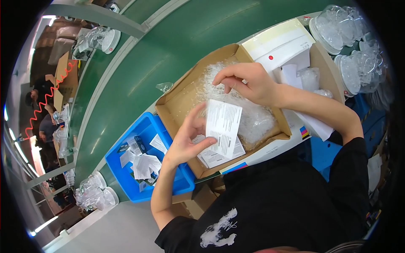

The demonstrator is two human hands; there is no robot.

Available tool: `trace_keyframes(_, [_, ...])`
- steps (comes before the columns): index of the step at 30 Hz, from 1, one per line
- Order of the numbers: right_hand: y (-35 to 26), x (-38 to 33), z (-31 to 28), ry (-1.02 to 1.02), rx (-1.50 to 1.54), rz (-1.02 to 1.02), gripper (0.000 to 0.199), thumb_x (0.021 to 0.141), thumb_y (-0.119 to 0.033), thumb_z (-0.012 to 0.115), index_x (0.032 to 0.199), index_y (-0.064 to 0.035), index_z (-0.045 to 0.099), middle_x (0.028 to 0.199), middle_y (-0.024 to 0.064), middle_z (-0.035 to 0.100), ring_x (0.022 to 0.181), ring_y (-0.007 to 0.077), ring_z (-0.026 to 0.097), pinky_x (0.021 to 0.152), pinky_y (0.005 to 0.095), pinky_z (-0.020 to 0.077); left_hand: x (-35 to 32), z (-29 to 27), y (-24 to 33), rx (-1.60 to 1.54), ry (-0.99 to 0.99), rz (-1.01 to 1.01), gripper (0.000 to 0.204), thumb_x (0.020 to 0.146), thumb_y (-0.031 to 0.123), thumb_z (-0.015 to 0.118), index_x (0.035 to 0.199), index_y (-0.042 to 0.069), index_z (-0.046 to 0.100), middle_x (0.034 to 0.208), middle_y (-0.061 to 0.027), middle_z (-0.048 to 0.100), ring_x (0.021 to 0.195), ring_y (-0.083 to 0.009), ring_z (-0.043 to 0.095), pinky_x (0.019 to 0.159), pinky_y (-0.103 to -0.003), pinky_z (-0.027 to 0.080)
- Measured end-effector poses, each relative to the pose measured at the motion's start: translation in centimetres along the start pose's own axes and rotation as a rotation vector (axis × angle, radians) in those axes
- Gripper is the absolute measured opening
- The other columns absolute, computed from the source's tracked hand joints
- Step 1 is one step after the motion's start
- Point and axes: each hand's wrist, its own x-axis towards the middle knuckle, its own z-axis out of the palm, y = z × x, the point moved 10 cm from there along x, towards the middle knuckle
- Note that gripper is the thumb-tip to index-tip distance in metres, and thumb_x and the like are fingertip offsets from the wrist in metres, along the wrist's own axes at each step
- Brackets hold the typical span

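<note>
My left hand [187,141] grips a white printed leaflet [224,122] between thumb and fingers, its face turned up. Under it, more printed leaflets [233,152] lie in the near corner of a shallow cardboard tray [179,99]. Over the tray's far side hovers my right hand [249,83], fingers curled in toward the thumb; whatever they hold, if anything, cannot be made out. Below that hand, a heap of clear plastic bags [255,120] fills much of the tray.
Left of the tray stands a blue bin [141,192] with folded leaflets and small packets. At right, an open carton [329,69] holds white papers and clear bags. Clear tubs with white lids [337,31] stand beyond. A green conveyor belt [126,84] runs behind.
</note>
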Motion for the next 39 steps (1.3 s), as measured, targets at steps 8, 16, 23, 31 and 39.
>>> trace_keyframes(8, [2.5, 0.1, -1.2, 0.115, 0.154, 0.241, 0.012, 0.091, 0.001, 0.057, 0.099, 0.0011, 0.065, 0.090, 0.0052, 0.067, 0.072, 0.0087, 0.063, 0.063, 0.0209, 0.0519, -0.8, -1.6, -0.2, 0.010, 0.101, 0.077, 0.042, 0.090, -0.001, 0.062, 0.130, -0.004, 0.050, 0.108, -0.0097, 0.066, 0.097, -0.0159, 0.065, 0.081, -0.030, 0.055])
trace_keyframes(16, [1.9, 0.4, -0.4, 0.001, 0.049, 0.187, 0.013, 0.084, 0.001, 0.063, 0.095, -0.0032, 0.069, 0.090, 0.0040, 0.070, 0.076, 0.0090, 0.064, 0.056, 0.0200, 0.0484, -0.7, -3.2, -0.7, -0.208, 0.238, 0.051, 0.033, 0.098, 0.006, 0.050, 0.128, -0.007, 0.048, 0.107, -0.0118, 0.066, 0.089, -0.0144, 0.066, 0.071, -0.025, 0.056])
trace_keyframes(23, [0.5, -0.4, 1.2, -0.066, -0.065, -0.024, 0.011, 0.081, -0.005, 0.068, 0.092, -0.0059, 0.070, 0.086, 0.0051, 0.071, 0.071, 0.0173, 0.066, 0.054, 0.0253, 0.0489, -1.1, -5.3, 0.0, -0.024, 0.473, 0.232, 0.027, 0.098, 0.007, 0.052, 0.122, -0.005, 0.056, 0.102, -0.0102, 0.068, 0.077, -0.0098, 0.065, 0.061, -0.021, 0.050])
trace_keyframes(31, [-2.3, -2.0, 4.4, -0.350, -0.340, -0.342, 0.016, 0.069, -0.002, 0.064, 0.082, -0.0103, 0.061, 0.071, 0.0028, 0.057, 0.059, 0.0201, 0.059, 0.050, 0.0321, 0.0475, -1.5, -6.4, -0.6, 0.076, 0.439, 0.236, 0.022, 0.095, -0.002, 0.053, 0.114, -0.006, 0.063, 0.105, -0.0117, 0.068, 0.093, -0.0121, 0.064, 0.079, -0.023, 0.050])
trace_keyframes(39, [-1.4, -3.5, 6.7, -0.503, -0.549, -0.443, 0.013, 0.070, -0.009, 0.067, 0.082, -0.0090, 0.062, 0.079, 0.0006, 0.056, 0.077, 0.0150, 0.060, 0.057, 0.0291, 0.0509, -1.0, -6.4, -0.1, -0.272, 0.497, 0.243, 0.033, 0.093, 0.000, 0.041, 0.116, -0.005, 0.065, 0.114, -0.0130, 0.066, 0.103, -0.0173, 0.062, 0.092, -0.025, 0.046])
